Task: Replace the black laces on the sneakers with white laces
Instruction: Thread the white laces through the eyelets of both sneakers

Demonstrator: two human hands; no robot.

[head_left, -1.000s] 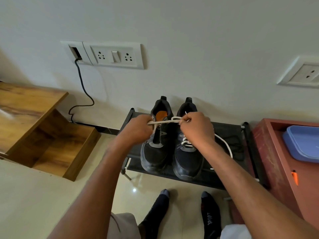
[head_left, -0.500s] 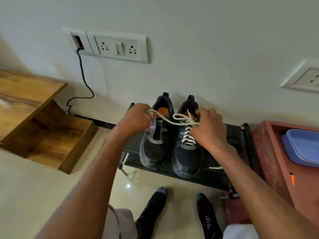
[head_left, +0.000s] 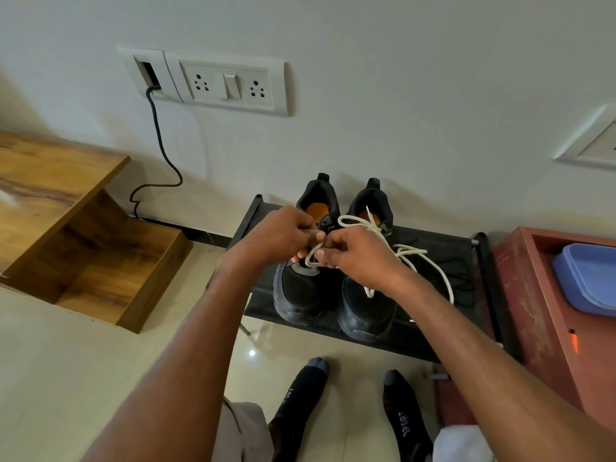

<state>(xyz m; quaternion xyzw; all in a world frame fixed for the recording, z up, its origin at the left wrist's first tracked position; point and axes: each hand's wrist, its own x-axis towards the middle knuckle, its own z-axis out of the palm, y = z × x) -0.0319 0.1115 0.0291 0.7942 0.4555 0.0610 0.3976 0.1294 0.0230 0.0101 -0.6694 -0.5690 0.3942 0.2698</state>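
Left hand (head_left: 278, 236): fingers curled, pinching a short run of cream-white woven lace (head_left: 408, 253) against the thumb, over the tongue of the left shoe. Right hand (head_left: 358, 253): fingers also curled, pinching the same lace just beside the left hand's fingertips; the two hands nearly touch. A small loop of lace hangs below them, between the thumbs.

From the right hand the lace runs out toward 1 o'clock into a loose loop lying across the collar of the right shoe, then trails toward 4 o'clock over the shelf, one strand dropping past the right wrist. Which eyelets it passes through is hidden by the hands.

Pair of black low-top sneakers with orange insoles: left sneaker (head_left: 300, 295) and right sneaker (head_left: 366, 311) stand side by side, touching, toes toward the camera, heels at 12 o'clock near the wall. Both sit on a black fabric-topped metal-frame rack shelf (head_left: 443, 241). A dark tangle, possibly black lace, lies on the shelf at 3 o'clock of the right sneaker; too dim to be sure.

Farther out: red-brown wooden cabinet (head_left: 520, 295) at 3 o'clock, holding a blue plastic tray (head_left: 590, 278). Brown wooden open-sided unit (head_left: 83, 235) at 9 o'clock. White wall socket plate (head_left: 230, 85) at 11 o'clock, black cable (head_left: 160, 135) hanging from it. Two feet in black socks (head_left: 303, 395) on the cream tiled floor (head_left: 66, 361) at 6 o'clock.
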